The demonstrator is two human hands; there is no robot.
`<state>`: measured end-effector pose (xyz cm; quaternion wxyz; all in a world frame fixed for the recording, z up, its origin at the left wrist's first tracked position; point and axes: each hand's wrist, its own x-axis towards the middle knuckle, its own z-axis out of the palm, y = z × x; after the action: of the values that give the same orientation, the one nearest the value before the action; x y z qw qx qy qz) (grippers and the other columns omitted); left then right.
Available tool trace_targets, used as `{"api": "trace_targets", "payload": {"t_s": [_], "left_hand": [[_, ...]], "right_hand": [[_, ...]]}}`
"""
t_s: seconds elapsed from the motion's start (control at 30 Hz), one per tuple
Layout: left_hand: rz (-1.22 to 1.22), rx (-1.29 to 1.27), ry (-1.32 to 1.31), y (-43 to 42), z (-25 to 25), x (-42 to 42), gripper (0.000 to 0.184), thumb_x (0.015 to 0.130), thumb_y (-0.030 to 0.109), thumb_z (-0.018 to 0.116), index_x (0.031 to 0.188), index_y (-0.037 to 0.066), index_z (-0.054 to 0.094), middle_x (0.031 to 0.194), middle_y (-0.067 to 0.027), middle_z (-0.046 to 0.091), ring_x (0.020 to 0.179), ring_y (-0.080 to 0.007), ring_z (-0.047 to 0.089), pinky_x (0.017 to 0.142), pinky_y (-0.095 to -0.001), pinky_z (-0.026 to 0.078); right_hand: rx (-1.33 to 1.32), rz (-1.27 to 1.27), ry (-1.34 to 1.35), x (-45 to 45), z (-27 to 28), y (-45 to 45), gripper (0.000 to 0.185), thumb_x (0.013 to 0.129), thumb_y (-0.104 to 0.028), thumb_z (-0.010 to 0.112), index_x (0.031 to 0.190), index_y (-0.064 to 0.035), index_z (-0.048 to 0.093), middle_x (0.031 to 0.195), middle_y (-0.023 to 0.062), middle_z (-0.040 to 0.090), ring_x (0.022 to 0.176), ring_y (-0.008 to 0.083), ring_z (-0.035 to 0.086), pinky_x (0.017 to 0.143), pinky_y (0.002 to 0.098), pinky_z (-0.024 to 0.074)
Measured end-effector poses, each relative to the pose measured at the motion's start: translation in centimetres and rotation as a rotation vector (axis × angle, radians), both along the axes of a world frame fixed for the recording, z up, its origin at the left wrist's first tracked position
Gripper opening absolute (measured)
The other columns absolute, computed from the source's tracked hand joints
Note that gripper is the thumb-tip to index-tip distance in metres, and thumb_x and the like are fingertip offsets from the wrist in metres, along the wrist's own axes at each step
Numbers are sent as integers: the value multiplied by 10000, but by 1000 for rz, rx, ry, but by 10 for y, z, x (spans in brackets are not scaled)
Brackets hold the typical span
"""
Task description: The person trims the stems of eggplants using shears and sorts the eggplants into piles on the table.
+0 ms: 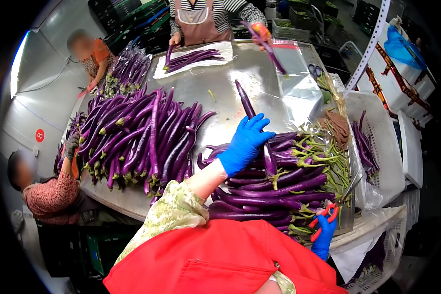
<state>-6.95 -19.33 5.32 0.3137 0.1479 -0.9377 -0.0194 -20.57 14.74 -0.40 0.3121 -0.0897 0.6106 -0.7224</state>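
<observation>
My left hand [245, 143], in a blue glove, is closed around one long purple eggplant [269, 164]. The eggplant's tip points away from me and its green stem end faces me. Below it lies a row of eggplants [279, 188] with their stems to the right. In my right hand [324, 236], also blue-gloved, is a pair of red-handled scissors [334, 211], its blades pointing up and to the right beside the stems. My apron covers part of the near pile.
A big eggplant heap [137, 137] covers the left of the metal table [215, 110]. Cut green stems [340, 171] and a brown cloth [335, 128] lie along the right edge, near a white crate [382, 147]. Across the table, a person [206, 22] handles eggplants; two more people stand left.
</observation>
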Motion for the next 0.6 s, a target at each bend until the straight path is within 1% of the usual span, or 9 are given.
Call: {"api": "trace_targets", "payload": {"t_s": [0.1, 0.13, 0.17, 0.23, 0.3, 0.4, 0.5, 0.57, 0.6], "left_hand": [[-66, 24, 21, 1, -7, -1, 338, 681, 87, 651, 1012, 151, 650, 1087, -137, 593, 1068, -359, 546, 880, -439, 445], [-131, 114, -17, 4, -1, -1, 370, 646, 81, 675, 1012, 119, 636, 1007, -136, 589, 975, -351, 565, 797, -423, 468], [-184, 177, -97, 5, -3, -1, 372, 647, 82, 668, 1015, 92, 620, 963, -138, 574, 906, -343, 567, 753, -420, 468], [-258, 267, -166, 11, -28, 2, 362, 656, 79, 653, 1015, 71, 599, 947, -142, 563, 889, -337, 559, 741, -410, 460], [-259, 162, -43, 19, -32, 0, 343, 677, 83, 641, 1015, 64, 587, 931, -137, 556, 885, -331, 549, 747, -406, 451], [-252, 168, -72, 25, -26, 0, 338, 680, 85, 639, 1012, 67, 579, 947, -123, 558, 907, -320, 542, 794, -396, 424], [-260, 205, -29, 20, -15, 5, 390, 663, 69, 643, 1047, 64, 577, 999, -126, 560, 928, -314, 544, 809, -399, 419], [-270, 162, 105, 17, -8, 6, 431, 670, 57, 633, 1096, 64, 573, 1055, -136, 558, 968, -319, 545, 823, -413, 420], [-228, 215, 52, 21, 8, 11, 449, 683, 44, 620, 1129, 69, 569, 1087, -145, 549, 1015, -331, 540, 839, -422, 425]], "right_hand": [[56, 22, 30, 2, 8, -2, 620, 800, -76, 584, 1370, 8, 355, 953, 56, 557, 799, 109, 521, 691, 239, 442], [79, 31, 9, 2, 10, 1, 604, 805, -78, 589, 1359, 13, 369, 968, 56, 554, 864, 106, 518, 754, 237, 428], [70, -28, -14, 3, 9, -3, 659, 788, -18, 553, 1401, -10, 311, 929, 65, 539, 586, 122, 502, 537, 244, 436], [77, -24, -17, 3, 8, -4, 696, 782, -24, 550, 1423, -18, 278, 933, 62, 531, 572, 121, 498, 513, 243, 426], [97, -51, -17, 9, 18, -9, 699, 800, -43, 532, 1436, -12, 245, 942, 55, 521, 559, 118, 490, 501, 235, 410], [105, -26, 45, 7, 8, -4, 689, 824, -137, 569, 1424, -16, 253, 926, 59, 520, 500, 124, 501, 483, 238, 392], [110, 24, 16, -3, -7, 3, 723, 831, -131, 558, 1453, -47, 199, 1177, 79, 509, 489, 122, 494, 501, 228, 400], [138, 41, 12, -7, -4, 2, 720, 835, -123, 547, 1460, -73, 193, 1368, 94, 406, 482, 121, 487, 518, 227, 410], [154, 39, 22, -7, -1, 1, 720, 835, -122, 546, 1460, -73, 193, 1373, 94, 401, 482, 121, 486, 519, 228, 411]]}}
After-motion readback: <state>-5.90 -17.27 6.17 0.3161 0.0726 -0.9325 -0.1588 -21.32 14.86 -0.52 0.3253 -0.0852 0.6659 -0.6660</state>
